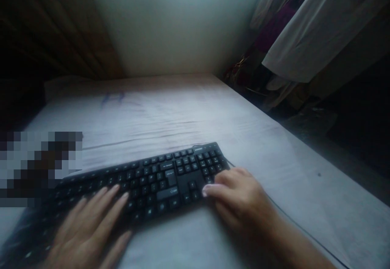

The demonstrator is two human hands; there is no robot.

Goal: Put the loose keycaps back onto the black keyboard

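Note:
A black keyboard (189, 179) lies at a slant across the white-covered surface, its number pad towards the right. Over the left half of its keys, my left hand (88, 228) is spread flat with the fingers apart. My right hand (243, 196) is closed around the keyboard's right end, thumb on top near the number pad and the other fingers curled by the edge. From behind that end a thin dark cable (304, 224) runs under my right forearm to the lower right. The keyboard's left end is smeared by blur.
The white cloth-covered surface (170, 114) reaches back to a pale wall (183, 29). A curtain (70, 29) hangs at the far left. White cloth (307, 33) hangs on the right beyond the surface's edge. A pixelated patch at left hides something dark.

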